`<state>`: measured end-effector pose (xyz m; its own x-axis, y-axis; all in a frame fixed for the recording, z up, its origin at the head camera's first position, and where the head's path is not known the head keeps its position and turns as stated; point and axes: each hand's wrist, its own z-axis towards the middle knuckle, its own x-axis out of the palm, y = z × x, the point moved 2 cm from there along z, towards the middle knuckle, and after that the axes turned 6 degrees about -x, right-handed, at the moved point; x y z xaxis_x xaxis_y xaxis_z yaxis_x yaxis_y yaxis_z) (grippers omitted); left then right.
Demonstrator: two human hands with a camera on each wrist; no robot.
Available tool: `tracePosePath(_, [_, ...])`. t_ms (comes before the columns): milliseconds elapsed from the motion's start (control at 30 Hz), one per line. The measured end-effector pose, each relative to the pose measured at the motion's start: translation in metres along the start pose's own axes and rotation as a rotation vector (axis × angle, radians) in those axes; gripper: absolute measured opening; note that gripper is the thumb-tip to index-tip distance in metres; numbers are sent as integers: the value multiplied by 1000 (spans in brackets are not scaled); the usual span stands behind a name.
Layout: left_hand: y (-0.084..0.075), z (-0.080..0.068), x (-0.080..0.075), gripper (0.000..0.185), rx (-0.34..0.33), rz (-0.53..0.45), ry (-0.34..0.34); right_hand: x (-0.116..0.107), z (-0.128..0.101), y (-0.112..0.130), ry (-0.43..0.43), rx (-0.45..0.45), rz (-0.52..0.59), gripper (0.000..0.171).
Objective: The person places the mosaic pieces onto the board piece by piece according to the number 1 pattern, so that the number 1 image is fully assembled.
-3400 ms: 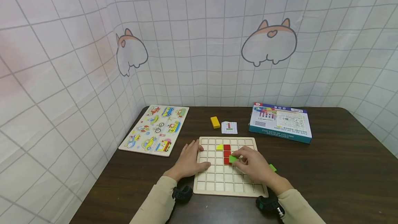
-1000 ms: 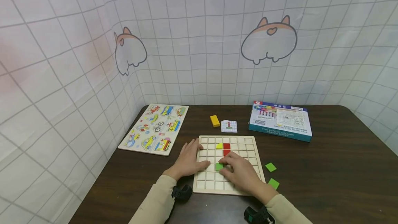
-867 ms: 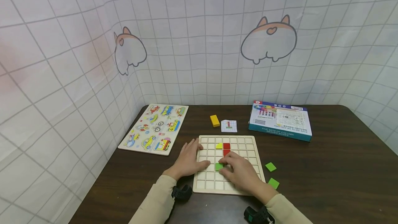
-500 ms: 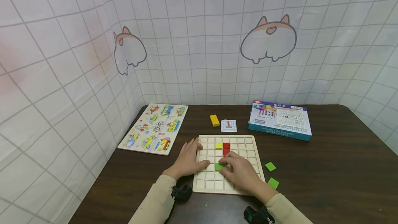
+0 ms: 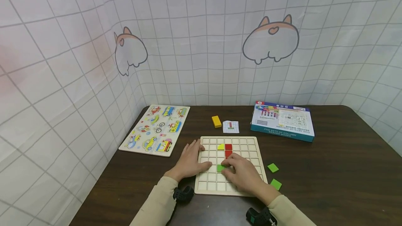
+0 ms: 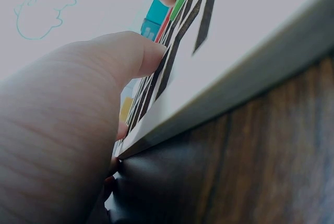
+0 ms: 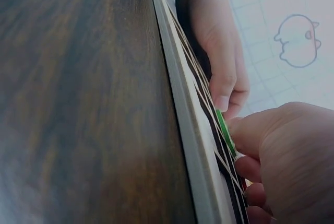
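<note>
A pale wooden grid board [image 5: 211, 186] lies on the table. My left hand [image 5: 188, 161] rests along its left edge, the thumb [image 6: 148, 59] on top of the grid and the other fingers spread forward. My right hand [image 5: 243, 173] is over the middle of the board. Between its thumb and fingers it pinches the edge of a green square tile [image 5: 220, 168], which appears in the right wrist view as a thin green strip [image 7: 225, 132]. Above it on the grid sit a yellow tile [image 5: 221, 147] and red tiles [image 5: 228, 147], partly covered by my right hand.
Two loose green tiles [image 5: 273, 167] lie right of the board. Behind it are a yellow block [image 5: 216, 121] and a small pattern card [image 5: 230, 127]. A vehicle puzzle board [image 5: 157, 128] lies at the left, a flat box [image 5: 282, 121] at the back right.
Since the oldest frame my right hand has brought the green tile left and nearer, from beside the red tiles to a lower cell. Over the last second both hands have stayed in place.
</note>
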<state>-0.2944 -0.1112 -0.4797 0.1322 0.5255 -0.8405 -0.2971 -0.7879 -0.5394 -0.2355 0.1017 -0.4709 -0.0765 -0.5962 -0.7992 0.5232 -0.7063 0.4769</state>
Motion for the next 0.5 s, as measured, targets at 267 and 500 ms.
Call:
tracePosePath(267, [0,0,0,56,-3,-11,-3,-11,1,-2,24,-5,105,14])
tracePosePath(500, [0,1,0,58,-5,-2,-1,-19,2,-8,27,-28,114,12])
